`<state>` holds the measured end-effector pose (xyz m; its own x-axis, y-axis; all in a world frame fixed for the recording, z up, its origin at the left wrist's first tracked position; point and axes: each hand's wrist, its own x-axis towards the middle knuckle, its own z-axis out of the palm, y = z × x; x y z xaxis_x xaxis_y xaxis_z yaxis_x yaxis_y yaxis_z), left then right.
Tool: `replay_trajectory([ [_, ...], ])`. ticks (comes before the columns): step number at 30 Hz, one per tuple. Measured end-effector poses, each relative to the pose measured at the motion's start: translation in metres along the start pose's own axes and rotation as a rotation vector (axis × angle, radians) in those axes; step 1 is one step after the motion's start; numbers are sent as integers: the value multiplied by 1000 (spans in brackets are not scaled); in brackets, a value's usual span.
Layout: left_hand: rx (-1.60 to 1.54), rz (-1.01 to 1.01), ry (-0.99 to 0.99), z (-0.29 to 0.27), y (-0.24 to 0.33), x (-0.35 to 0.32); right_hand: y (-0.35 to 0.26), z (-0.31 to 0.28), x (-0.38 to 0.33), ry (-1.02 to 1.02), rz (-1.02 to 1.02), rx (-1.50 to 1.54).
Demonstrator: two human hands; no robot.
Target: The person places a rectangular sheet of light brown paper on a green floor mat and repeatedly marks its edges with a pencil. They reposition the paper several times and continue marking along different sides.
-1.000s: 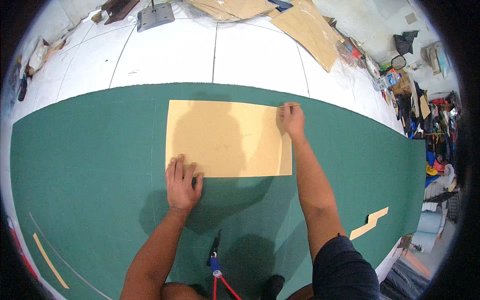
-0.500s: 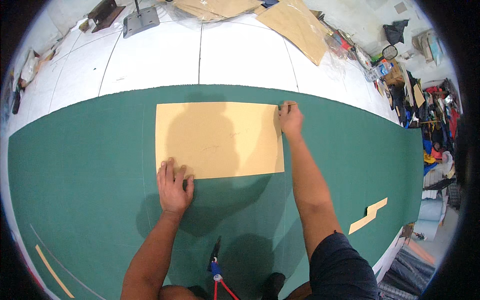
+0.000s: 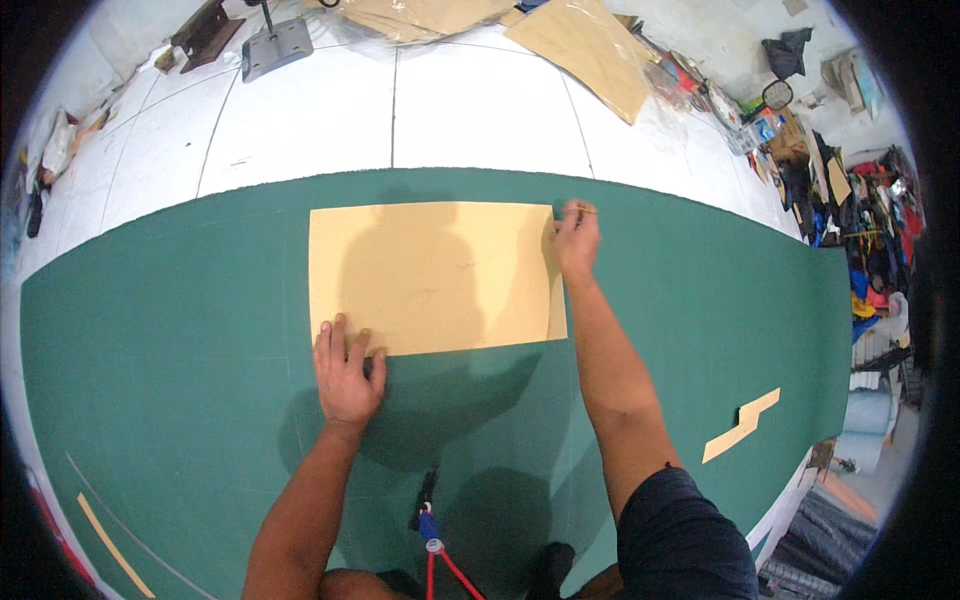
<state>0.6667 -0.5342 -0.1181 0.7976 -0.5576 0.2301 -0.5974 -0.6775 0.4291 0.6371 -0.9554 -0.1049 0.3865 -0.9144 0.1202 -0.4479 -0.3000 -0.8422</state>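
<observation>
A tan rectangular sheet of card (image 3: 400, 270) lies on a large green cloth (image 3: 180, 330), with faint handwriting on its face. My left hand (image 3: 347, 375) rests at the sheet's lower left corner, fingers spread and pressing on it. At the upper right corner, my right hand (image 3: 577, 240) is closed around a thin, pencil-like stick (image 3: 588, 210); its tip is hard to make out. Along the right edge, a narrow tan strip (image 3: 557, 315) shows beside a line; whether it is a fold or a second sheet underneath, I cannot tell.
Two joined tan strips (image 3: 742, 428) lie on the cloth at right, another strip (image 3: 115, 545) at lower left. Red-handled scissors or a similar tool hang on a red cord (image 3: 432, 545) near my legs. Beyond are white floor tiles (image 3: 470, 110), brown paper pieces (image 3: 590, 60) and a metal stand (image 3: 277, 50).
A narrow strip has come into view along the sheet's right edge. My right hand has moved only slightly, and my left hand stays on the lower left corner.
</observation>
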Motion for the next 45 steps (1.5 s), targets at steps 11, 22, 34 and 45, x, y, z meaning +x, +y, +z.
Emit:
replay_trajectory([
  [11,40,73,21,10,-15,-2,47,-133,-93,-597,-715,-537],
  [22,112,33,-144,1,-24,12,82,-131,-106,-492,-826,-466],
  [34,197,220,-620,81,240,189,90,-131,-103,-486,-817,-378],
  [45,409,181,-791,113,247,220,87,-125,-96,-456,-574,-90],
])
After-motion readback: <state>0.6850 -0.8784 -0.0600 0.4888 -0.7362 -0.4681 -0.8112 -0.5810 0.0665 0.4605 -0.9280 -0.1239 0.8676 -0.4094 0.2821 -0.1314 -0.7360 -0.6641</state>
